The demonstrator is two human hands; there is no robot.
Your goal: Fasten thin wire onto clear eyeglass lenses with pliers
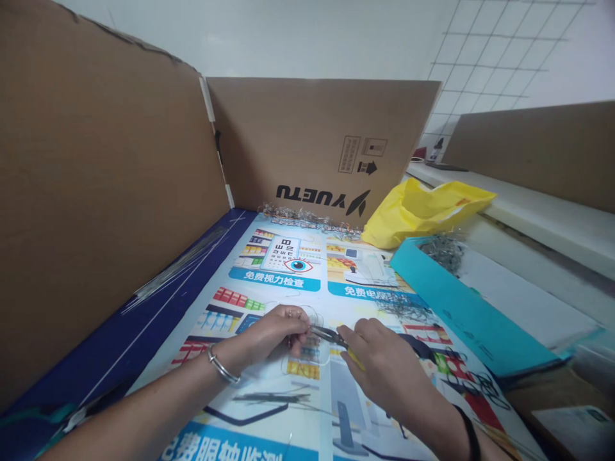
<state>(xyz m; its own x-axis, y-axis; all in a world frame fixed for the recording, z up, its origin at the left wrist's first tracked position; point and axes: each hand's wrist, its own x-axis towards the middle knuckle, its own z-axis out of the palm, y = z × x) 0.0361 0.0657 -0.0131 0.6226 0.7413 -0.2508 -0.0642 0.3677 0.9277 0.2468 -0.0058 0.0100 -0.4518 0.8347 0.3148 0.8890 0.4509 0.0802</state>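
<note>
across the middle of a poster-covered tabletop (pixel 323 282), two bare hands meet over a thin wire (pixel 316 315). the left hand (pixel 283 328), with a silver bracelet (pixel 223 365) at the wrist, has its grip pinched together, fingertips on the wire. the right hand (pixel 379 352), with a black band (pixel 468 430) at the wrist, has its grip clamped around the handles of a pair of pliers (pixel 329 334), whose nose points left and reaches the left fingertips. whether the jaws meet on the wire is too small to tell.

the wire looks partway through, its fine curves loose around the fingers. a small bundle of straight strands (pixel 271 397) just below the hands and longer straight wires (pixel 177 267) along the dark blue border (pixel 154 334) at left seem unworked. a tangled heap (pixel 406 310) to the right, dark rings (pixel 485 387) near the right wrist and a grey tangle (pixel 439 253) inside a teal box (pixel 461 326) look bent already, though whether any is finished cannot be told. more tangled wire (pixel 307 214) lies along the foot of a cardboard panel (pixel 312 128), near a yellow bag (pixel 423 208).
</note>
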